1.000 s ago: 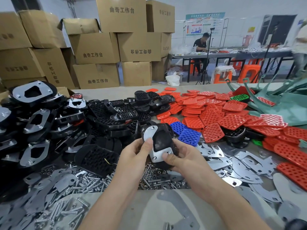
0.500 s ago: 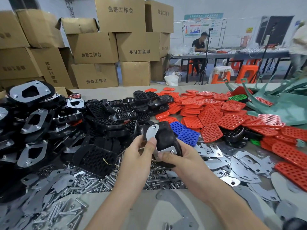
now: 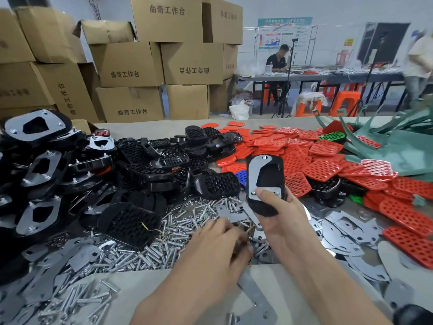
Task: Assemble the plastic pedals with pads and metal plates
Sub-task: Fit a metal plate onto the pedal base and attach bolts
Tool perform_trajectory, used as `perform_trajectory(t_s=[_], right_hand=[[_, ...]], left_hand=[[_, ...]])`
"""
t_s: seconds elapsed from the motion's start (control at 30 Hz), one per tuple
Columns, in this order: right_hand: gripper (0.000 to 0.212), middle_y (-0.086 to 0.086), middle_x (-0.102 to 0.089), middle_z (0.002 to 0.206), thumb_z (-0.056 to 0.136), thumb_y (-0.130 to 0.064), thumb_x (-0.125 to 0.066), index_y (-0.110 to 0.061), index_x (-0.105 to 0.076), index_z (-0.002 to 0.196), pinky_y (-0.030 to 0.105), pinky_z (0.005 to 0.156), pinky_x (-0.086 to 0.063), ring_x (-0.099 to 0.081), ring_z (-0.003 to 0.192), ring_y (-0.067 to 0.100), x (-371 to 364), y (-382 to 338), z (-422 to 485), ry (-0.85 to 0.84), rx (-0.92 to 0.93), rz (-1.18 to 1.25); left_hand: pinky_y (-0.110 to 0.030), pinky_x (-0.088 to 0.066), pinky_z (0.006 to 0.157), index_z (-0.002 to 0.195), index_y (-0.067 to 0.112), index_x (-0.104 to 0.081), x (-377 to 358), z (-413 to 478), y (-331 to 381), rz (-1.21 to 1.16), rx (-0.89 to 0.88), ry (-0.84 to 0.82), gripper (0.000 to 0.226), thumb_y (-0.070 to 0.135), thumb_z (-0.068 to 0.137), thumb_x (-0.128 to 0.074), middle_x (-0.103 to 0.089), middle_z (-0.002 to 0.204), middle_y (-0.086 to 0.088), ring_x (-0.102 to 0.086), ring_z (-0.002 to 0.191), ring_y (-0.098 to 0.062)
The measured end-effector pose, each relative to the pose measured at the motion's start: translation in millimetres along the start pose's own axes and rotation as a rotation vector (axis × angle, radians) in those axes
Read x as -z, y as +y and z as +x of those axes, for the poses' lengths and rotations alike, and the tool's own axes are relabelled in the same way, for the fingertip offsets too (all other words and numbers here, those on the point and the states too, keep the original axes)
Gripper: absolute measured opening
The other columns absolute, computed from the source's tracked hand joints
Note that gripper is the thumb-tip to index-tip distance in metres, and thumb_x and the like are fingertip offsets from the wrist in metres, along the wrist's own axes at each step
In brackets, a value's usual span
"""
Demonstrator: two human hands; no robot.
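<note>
In the head view the right hand's grip is closed round a black plastic pedal with a shiny metal plate, upright above the grey tabletop, while the blurred left hand is down among silver bolts, its grip impossible to tell

Bare bench strip lying open at near edge, another running behind heaps. Pedals piling high, blocking left. Bolts covering middle. Pads and plates crowding right; green frames hemming far right corner. Right hand holding one pedal upright over centre.
</note>
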State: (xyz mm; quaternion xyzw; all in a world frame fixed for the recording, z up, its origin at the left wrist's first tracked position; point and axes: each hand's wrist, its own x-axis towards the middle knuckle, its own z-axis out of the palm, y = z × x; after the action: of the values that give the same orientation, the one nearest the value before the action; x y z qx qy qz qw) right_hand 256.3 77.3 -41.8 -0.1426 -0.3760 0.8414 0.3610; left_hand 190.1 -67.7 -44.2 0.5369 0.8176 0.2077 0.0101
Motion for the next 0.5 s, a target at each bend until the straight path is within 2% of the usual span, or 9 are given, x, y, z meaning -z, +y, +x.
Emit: perform_trajectory(t_s=[0.1,0.2,0.23,0.3,0.37,0.43,0.5], right_hand=[[0.035,0.01,-0.077,0.095,0.074,0.003,-0.071,-0.01,-0.069,0.107,0.029,0.074,-0.061,-0.074,0.082,0.021,3,-2,1,0.038,0.011,0.01],[0.028,0.008,-0.076,0.091,0.083,0.008,-0.067,-0.01,-0.07,0.105,0.033,0.08,-0.059,-0.073,0.08,0.021,4,-1,3,0.078,0.003,-0.007],[0.027,0.008,-0.076,0.09,0.085,0.009,-0.067,-0.009,-0.07,0.105,0.035,0.083,-0.058,-0.073,0.079,0.02,4,-1,3,0.091,-0.001,-0.014],[0.027,0.009,-0.076,0.09,0.086,0.01,-0.066,-0.008,-0.07,0.106,0.036,0.085,-0.058,-0.073,0.079,0.021,4,-1,3,0.116,-0.007,-0.014],[0.028,0.011,-0.076,0.092,0.087,0.011,-0.065,-0.007,-0.07,0.109,0.036,0.085,-0.058,-0.073,0.081,0.023,4,-2,3,0.13,-0.009,0.006],[0.028,0.012,-0.075,0.093,0.087,0.011,-0.065,-0.006,-0.07,0.109,0.037,0.086,-0.057,-0.072,0.08,0.024,5,-1,4,0.144,-0.005,0.016],[0.028,0.011,-0.075,0.092,0.087,0.012,-0.065,-0.006,-0.07,0.108,0.036,0.085,-0.057,-0.072,0.078,0.022,5,-1,4,0.149,0.0,0.017]], left_hand=[[-0.027,-0.033,0.102,0.126,0.038,-0.054,-4,1,-2,0.039,0.021,-0.002,0.034,0.056,0.101,-0.041,-0.044,0.115,0.019,-0.039,0.114,-0.003],[-0.021,-0.033,0.089,0.126,0.041,-0.05,-3,3,-8,-0.005,0.073,0.1,0.03,0.052,0.102,-0.038,-0.045,0.117,0.023,-0.039,0.112,0.001],[-0.021,-0.033,0.089,0.13,0.041,-0.048,-2,6,-11,-0.004,0.103,0.138,0.031,0.05,0.103,-0.036,-0.044,0.121,0.023,-0.039,0.114,0.001],[-0.026,-0.034,0.102,0.142,0.042,-0.039,-4,12,-18,0.035,0.139,0.137,0.038,0.047,0.104,-0.036,-0.037,0.137,0.02,-0.034,0.127,-0.004],[-0.032,-0.025,0.112,0.146,0.044,-0.036,-6,20,-23,0.086,0.136,0.064,0.042,0.048,0.104,-0.036,-0.029,0.15,0.02,-0.025,0.138,-0.008],[-0.032,-0.024,0.108,0.142,0.046,-0.041,-8,27,-26,0.108,0.131,0.03,0.039,0.051,0.104,-0.036,-0.034,0.148,0.024,-0.03,0.136,-0.006],[-0.028,-0.027,0.099,0.134,0.046,-0.048,-10,29,-28,0.146,0.116,0.078,0.036,0.055,0.102,-0.036,-0.044,0.136,0.025,-0.04,0.125,-0.004]])
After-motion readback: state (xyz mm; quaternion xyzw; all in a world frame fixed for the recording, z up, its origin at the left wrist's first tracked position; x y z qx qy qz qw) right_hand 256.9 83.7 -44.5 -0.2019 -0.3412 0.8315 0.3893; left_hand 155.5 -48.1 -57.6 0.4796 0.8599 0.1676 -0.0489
